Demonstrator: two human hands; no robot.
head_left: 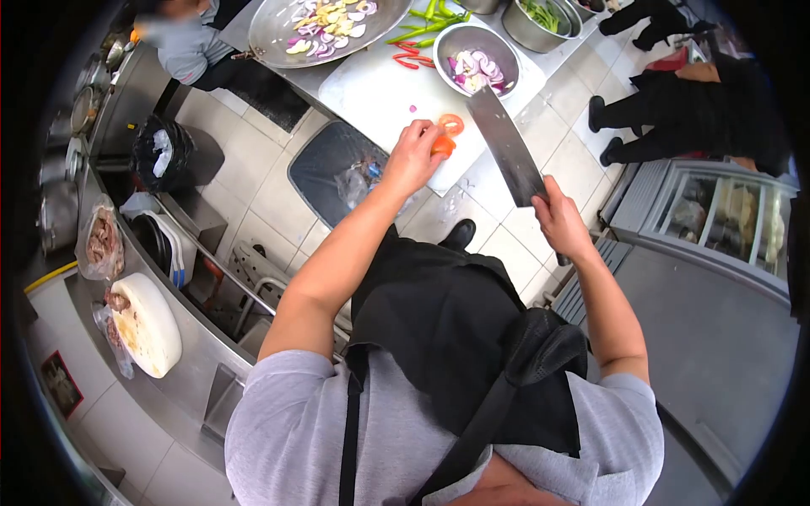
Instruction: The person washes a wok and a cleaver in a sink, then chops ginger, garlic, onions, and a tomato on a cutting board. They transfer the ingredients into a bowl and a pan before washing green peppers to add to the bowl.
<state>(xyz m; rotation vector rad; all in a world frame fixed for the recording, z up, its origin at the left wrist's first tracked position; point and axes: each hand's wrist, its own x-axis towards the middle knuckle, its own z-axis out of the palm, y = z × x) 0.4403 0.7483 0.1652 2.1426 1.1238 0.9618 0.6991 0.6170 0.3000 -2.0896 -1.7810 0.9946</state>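
My left hand (pixel 412 156) pins an orange-red tomato piece (pixel 444 146) on the white cutting board (pixel 375 97). One cut tomato slice (pixel 452 124) lies just beyond it. My right hand (pixel 558 223) grips the handle of a broad cleaver (pixel 506 145), whose blade is lifted and angled toward the tomato, a little to its right. A steel bowl of sliced red onion (pixel 477 61) stands at the board's far edge.
A big steel tray of sliced vegetables (pixel 278 38), loose green and red chilies (pixel 418 40) and a bowl of greens (pixel 540 21) lie beyond. A lined bin (pixel 325 164) sits below the counter. A person (pixel 190 46) is far left, another (pixel 683 118) right. A round board (pixel 148 325) is on the left counter.
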